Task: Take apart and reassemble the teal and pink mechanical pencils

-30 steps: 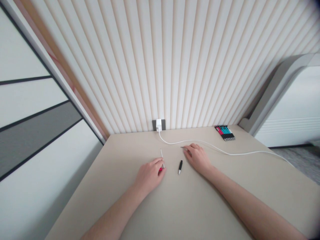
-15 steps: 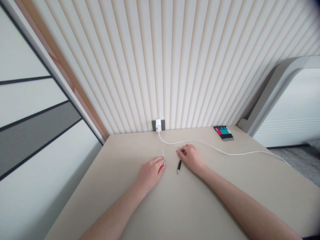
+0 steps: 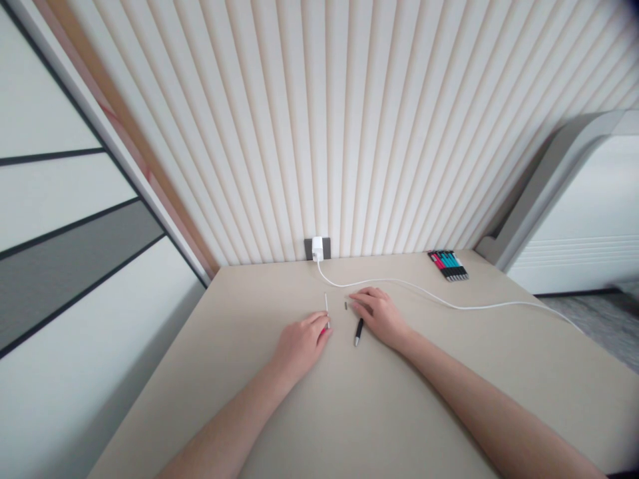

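Black with a silver tip, a pen barrel (image 3: 358, 331) lay nearest among the loose parts on the tabletop (image 3: 319, 412), its long axis running away from me and slightly to the right; its dark end sat just beside the right thumb, and whether they touched I could not tell. To its left, and well apart from it, my left hand (image 3: 302, 339) rested with fingers and thumb closed on a slim white rod (image 3: 326, 303), whose free length pointed almost straight away from me. A pink part (image 3: 324, 330) showed beneath those fingers, mostly hidden.

Slightly farther off lay a small dark piece (image 3: 345, 306), too small for me to identify, its long axis also pointing away. Key relation: it lay just left of the right hand (image 3: 382, 313), level with the thumb tip and across the line of the fingers. Those fingers were parted and, as far as I could see, held nothing. I judged the right hand much the nearer of the two.

Beyond ran a white cable (image 3: 464, 308), then a row of pink and teal pens (image 3: 448, 265) at far right, and a white plug (image 3: 317, 248) against the ribbed wall (image 3: 319, 133).
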Tool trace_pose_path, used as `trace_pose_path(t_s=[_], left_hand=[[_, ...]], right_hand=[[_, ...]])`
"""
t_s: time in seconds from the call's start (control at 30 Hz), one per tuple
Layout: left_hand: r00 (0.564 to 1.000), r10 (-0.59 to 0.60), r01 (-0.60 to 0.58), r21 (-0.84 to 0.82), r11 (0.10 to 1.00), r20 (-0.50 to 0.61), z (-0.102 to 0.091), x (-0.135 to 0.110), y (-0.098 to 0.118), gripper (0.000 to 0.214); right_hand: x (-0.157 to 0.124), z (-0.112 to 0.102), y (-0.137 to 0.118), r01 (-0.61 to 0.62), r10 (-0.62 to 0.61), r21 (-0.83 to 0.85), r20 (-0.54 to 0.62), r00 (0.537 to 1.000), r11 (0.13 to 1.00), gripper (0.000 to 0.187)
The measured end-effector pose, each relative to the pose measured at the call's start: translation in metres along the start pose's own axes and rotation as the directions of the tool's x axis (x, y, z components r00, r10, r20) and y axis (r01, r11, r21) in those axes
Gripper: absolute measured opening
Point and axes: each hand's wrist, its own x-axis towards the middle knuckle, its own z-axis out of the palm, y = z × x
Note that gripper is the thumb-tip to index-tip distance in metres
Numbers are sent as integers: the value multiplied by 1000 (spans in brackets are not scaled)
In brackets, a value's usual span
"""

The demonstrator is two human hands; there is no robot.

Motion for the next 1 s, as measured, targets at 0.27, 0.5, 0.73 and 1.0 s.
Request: trace_pose_path(t_s=[0.27, 0.5, 0.73, 1.0], left_hand=[[1000, -12, 12, 1, 1000, 19, -2, -1, 1, 23], [999, -20, 19, 15, 1000, 31, -1, -1, 2, 24], [1000, -18, 18, -1, 1000, 0, -3, -2, 3, 26], [997, 70, -71, -45, 996, -30, -6, -5, 8, 24]], right_hand=[[-5, -16, -8, 155, -157, 36, 31, 987, 987, 28], [-11, -39, 2, 314, -337, 133, 224, 914, 940, 23], [-8, -43, 7, 312, -351, 174, 277, 894, 934, 23], [-7, -49, -5, 257, -309, 190, 341, 888, 948, 23]])
